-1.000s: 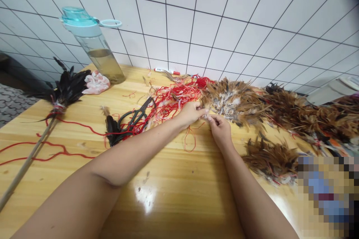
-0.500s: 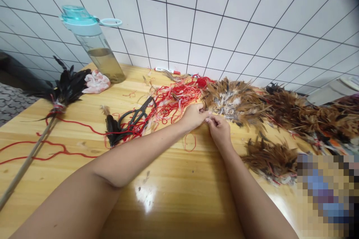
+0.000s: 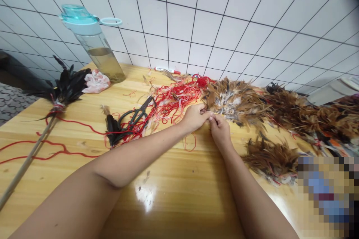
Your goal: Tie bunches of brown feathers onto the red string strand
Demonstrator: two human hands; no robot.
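My left hand (image 3: 195, 117) is closed in a pinch, its thumb and fingertips meeting those of my right hand (image 3: 220, 129), which pinches too. Whatever lies between the fingertips is too small to make out. Just beyond them spreads a pile of brown feathers (image 3: 238, 101) with whitish quill ends. A tangle of red string (image 3: 174, 101) lies left of my left hand. Black scissors (image 3: 134, 117) rest left of the string, beside a small black feather bundle (image 3: 112, 129).
At the left, a stick (image 3: 30, 160) carries black feathers (image 3: 68, 86) bound with red string. A water bottle (image 3: 103, 56) and a crumpled cloth (image 3: 97, 81) stand near the tiled wall. More brown feathers (image 3: 270, 157) lie at right. A marker (image 3: 167, 70) lies by the wall.
My right hand has shifted very slightly to the right, its fingertips still against those of my left hand. Everything else looks the same.
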